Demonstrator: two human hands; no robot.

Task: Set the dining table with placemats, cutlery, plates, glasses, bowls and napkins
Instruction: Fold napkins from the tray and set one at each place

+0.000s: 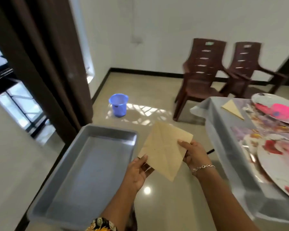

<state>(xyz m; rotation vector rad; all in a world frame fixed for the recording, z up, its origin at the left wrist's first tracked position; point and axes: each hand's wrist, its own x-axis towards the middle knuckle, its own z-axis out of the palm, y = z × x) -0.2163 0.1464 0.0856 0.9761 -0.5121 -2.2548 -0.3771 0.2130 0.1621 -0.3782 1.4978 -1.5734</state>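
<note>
I hold a beige creased paper napkin (163,147) in the air between the tray and the table. My left hand (138,170) pinches its lower left corner, and my right hand (193,154) pinches its right edge. At the right stands the dining table (223,147) under a grey cloth, with floral placemats (250,130), a near plate (277,164) and a far plate (274,105) with pink flowers. A second beige napkin (233,109), folded to a triangle, lies beside the far plate.
A grey plastic tray (60,197) with nothing in it sits at the lower left. On the tiled floor beyond it stands a blue bucket (118,105). Two brown plastic chairs (205,77) stand by the far wall. A brown curtain (45,64) hangs at the left.
</note>
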